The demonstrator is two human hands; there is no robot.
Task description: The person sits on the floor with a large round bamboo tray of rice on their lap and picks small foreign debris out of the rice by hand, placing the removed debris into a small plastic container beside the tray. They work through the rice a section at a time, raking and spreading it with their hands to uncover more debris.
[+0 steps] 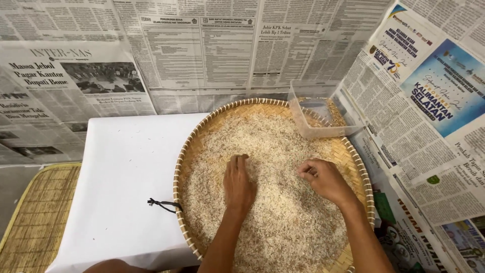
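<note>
Setting: a home work spot at floor level. Newspaper sheets [202, 45] covered the wall and floor; a white cloth [126, 182] was spread beside a woven reed mat [35, 217]; a round woven tray [353, 156] held rice [283, 212].

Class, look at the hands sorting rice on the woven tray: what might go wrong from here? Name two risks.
1. The rice lies close to the woven tray's rim, so a sweep by the left hand may push grains onto the white sheet.
2. The clear plastic tub sits on the tray's edge and may tip if the tray is jolted.
</note>
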